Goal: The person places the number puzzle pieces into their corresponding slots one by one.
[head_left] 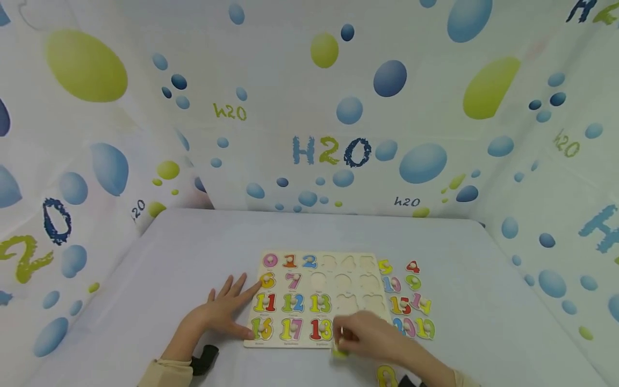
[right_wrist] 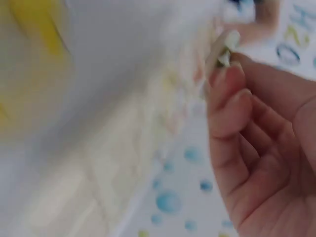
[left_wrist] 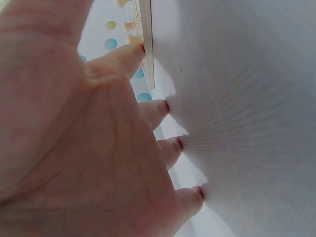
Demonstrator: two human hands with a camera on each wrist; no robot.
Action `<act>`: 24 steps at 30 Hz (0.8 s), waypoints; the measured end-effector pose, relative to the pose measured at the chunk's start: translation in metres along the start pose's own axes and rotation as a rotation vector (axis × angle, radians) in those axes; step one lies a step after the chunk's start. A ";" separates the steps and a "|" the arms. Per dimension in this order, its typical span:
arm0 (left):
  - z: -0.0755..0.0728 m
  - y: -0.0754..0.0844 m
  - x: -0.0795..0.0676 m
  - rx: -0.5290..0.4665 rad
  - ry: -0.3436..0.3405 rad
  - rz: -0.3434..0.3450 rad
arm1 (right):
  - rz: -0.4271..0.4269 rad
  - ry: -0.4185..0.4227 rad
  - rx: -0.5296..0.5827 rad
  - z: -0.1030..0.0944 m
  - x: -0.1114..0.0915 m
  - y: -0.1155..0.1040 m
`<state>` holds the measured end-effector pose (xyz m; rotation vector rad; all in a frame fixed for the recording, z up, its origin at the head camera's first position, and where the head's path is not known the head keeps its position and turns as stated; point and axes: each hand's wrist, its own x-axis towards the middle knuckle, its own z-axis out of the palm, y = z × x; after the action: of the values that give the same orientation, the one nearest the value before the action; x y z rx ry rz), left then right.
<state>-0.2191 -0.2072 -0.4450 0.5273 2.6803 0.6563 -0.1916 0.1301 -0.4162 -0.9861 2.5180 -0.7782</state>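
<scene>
A wooden number puzzle board [head_left: 301, 344] lies on the table. Seated in it are knobbed number pieces, among them a pink 0 [head_left: 270, 260], a 12 [head_left: 293, 303] and a red-and-yellow 18 [head_left: 321, 329]. Several recesses at its upper right are bare. My left hand [head_left: 216, 314] rests with spread fingers at the board's left edge; index finger and thumb touch the board, the other fingertips press the table. My right hand [head_left: 365, 336], over the lower right, pinches a puzzle piece [right_wrist: 222, 54]. Yellow-green shows on it in the head view; its number is hidden.
Loose number pieces lie right of the board, including a red 4 [head_left: 413, 266], a green 9 [head_left: 413, 282], a 15 [head_left: 401, 305] and a 19 [head_left: 425, 328]. A yellow piece [head_left: 387, 375] lies near the front, below my right forearm. Patterned cloth [head_left: 271, 118] surrounds the white table [head_left: 203, 236].
</scene>
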 end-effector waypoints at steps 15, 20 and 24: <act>0.003 0.001 0.004 0.000 -0.011 -0.011 | 0.037 0.234 -0.001 -0.052 0.117 0.099; 0.002 0.002 0.002 0.007 -0.002 -0.023 | 0.147 0.204 -0.019 -0.050 0.126 0.091; 0.002 0.001 0.001 0.010 -0.002 -0.025 | 0.163 0.188 -0.050 -0.049 0.130 0.087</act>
<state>-0.2192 -0.2048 -0.4458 0.4961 2.6851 0.6348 -0.3524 0.1100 -0.4414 -0.7412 2.7488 -0.7953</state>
